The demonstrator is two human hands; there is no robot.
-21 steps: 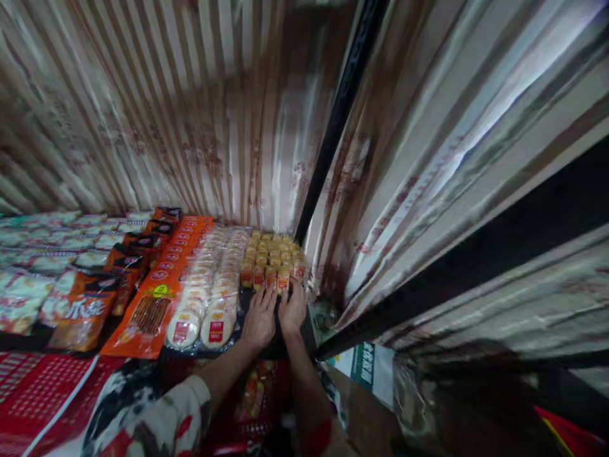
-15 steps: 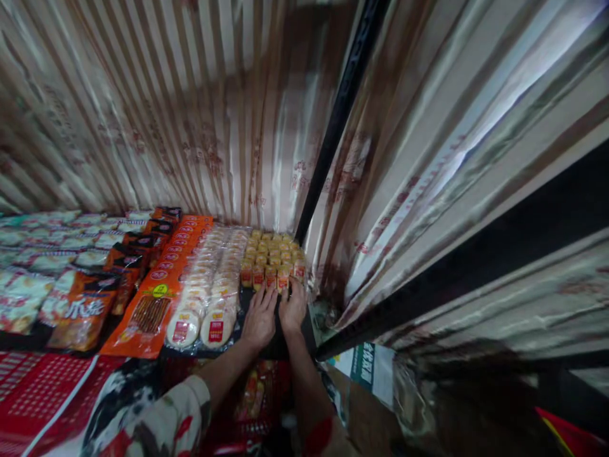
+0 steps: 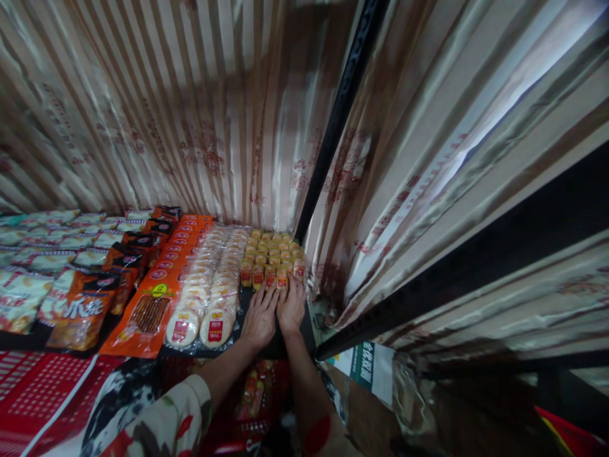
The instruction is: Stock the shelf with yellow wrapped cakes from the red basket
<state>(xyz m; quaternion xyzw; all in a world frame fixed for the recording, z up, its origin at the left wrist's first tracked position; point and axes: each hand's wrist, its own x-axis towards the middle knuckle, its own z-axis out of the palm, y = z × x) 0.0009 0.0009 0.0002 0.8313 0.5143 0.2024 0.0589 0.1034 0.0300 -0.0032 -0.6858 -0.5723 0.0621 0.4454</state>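
Observation:
Both of my hands lie side by side on a dark shelf (image 3: 285, 343) in front of a block of small yellow and red snack packs (image 3: 272, 257). My left hand (image 3: 259, 317) lies flat with fingers stretched, its fingertips touching the front row of packs. My right hand (image 3: 292, 308) does the same just to the right, fingers extended against the front packs. Neither hand grips anything.
Left of the small packs run rows of round white cakes in clear wrap (image 3: 209, 285), orange sausage packets (image 3: 164, 279) and dark and pale snack bags (image 3: 76, 298). Striped shiny sheeting (image 3: 200, 114) forms the back and right walls. A black upright post (image 3: 333, 133) stands at the corner.
Both hands have stayed at the front row of small packs, with the fingers shifting only slightly. The view has barely moved.

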